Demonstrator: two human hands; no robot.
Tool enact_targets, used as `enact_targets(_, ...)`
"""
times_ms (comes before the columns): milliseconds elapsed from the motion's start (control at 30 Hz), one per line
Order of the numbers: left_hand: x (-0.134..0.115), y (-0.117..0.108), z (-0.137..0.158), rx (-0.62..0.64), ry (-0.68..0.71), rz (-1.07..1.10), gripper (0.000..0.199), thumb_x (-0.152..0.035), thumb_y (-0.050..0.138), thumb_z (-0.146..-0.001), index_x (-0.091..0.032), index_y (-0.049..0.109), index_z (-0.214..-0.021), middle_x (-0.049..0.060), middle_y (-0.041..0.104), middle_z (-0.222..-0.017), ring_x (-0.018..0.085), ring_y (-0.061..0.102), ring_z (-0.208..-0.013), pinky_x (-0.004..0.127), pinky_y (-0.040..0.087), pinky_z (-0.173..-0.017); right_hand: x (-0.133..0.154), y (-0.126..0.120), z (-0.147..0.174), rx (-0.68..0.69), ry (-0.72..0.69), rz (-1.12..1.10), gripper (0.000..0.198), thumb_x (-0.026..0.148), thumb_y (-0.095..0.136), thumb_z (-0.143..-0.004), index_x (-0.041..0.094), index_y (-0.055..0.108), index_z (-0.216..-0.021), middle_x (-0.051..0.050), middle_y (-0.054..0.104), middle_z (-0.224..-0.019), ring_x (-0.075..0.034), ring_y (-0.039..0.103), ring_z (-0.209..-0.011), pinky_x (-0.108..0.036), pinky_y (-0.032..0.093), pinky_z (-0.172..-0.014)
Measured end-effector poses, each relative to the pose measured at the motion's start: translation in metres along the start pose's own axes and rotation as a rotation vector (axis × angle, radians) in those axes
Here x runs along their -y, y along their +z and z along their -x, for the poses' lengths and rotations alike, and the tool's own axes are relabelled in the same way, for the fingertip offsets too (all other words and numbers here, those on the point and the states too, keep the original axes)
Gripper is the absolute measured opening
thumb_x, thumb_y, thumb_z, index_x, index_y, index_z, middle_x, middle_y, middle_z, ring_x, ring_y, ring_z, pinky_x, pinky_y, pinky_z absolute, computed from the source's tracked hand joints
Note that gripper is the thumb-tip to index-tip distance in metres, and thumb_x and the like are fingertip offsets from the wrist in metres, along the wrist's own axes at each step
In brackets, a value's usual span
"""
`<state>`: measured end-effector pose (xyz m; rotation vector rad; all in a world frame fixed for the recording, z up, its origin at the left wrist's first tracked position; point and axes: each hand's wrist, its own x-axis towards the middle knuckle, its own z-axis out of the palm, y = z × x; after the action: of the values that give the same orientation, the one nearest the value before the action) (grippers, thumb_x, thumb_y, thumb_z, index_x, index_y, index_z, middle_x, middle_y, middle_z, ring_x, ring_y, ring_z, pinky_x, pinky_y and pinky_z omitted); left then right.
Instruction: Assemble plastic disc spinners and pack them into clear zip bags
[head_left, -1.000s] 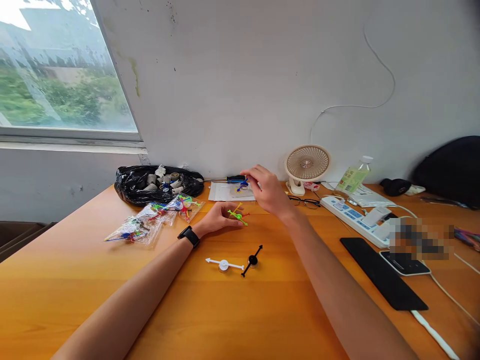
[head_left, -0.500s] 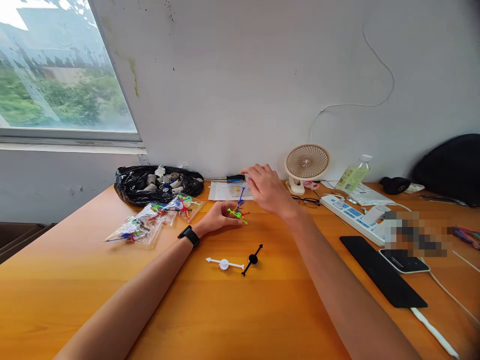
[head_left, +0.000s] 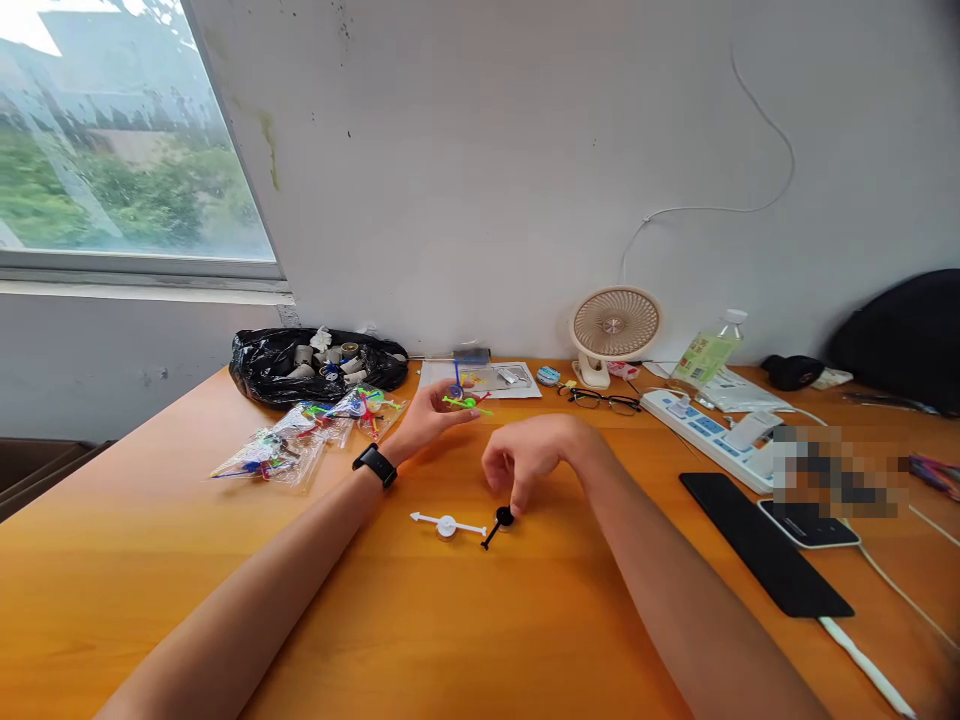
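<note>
My left hand pinches a cluster of coloured plastic arrow spinners: a green arrow spinner at the front, with blue and red arrows behind it, partly hidden by one another. Lower and to the right, my right hand reaches down with bent, parted fingers. One fingertip touches or nearly touches the hub of a black arrow spinner, whose upper arm is hidden behind the finger. Just left of that, a white arrow spinner lies on the wooden table.
Clear bags of coloured spinners lie at left, before a black plastic bag of scraps. Along the back are a paper sheet, glasses and a small fan. A power strip and black pad lie right.
My right hand has come down from above the coloured spinners to the black one. My left hand has shifted slightly up and left with its cluster, and the paper sheet and glasses show more fully.
</note>
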<state>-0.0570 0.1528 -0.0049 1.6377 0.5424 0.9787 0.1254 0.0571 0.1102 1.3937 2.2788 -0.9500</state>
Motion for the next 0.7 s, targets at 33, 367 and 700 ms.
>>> enact_targets(33,-0.001,0.0,0.0,0.008,-0.017,0.0,0.063,-0.042,0.093,-0.071,-0.014,0.069,-0.122,0.011,0.079,-0.108,0.025,0.075,-0.101,0.035,0.059,-0.09,0.002,0.003,-0.007,0.062,0.028,0.01,0.031,0.03,0.092,-0.062,0.022,0.077,-0.088,0.003,0.075,-0.087,-0.017,0.066,-0.079,-0.024,0.041,-0.061)
enact_targets(367,0.005,0.0,-0.001,0.145,-0.013,-0.047,0.05,-0.04,0.093,-0.071,-0.014,0.077,-0.111,0.012,0.078,-0.113,0.026,0.074,-0.104,0.037,0.057,-0.095,0.008,0.013,-0.03,0.147,0.006,-0.011,0.016,0.026,0.087,-0.067,0.021,0.079,-0.08,0.003,0.077,-0.083,-0.016,0.068,-0.078,-0.024,0.041,-0.063)
enact_targets(700,0.006,-0.002,0.001,0.17,-0.013,-0.114,0.049,-0.047,0.09,-0.074,-0.014,0.081,-0.108,0.01,0.08,-0.107,0.026,0.074,-0.097,0.032,0.057,-0.086,0.003,0.019,-0.041,0.179,-0.007,-0.028,0.029,0.033,0.094,-0.06,0.02,0.077,-0.079,0.005,0.074,-0.079,-0.014,0.064,-0.073,-0.023,0.04,-0.061)
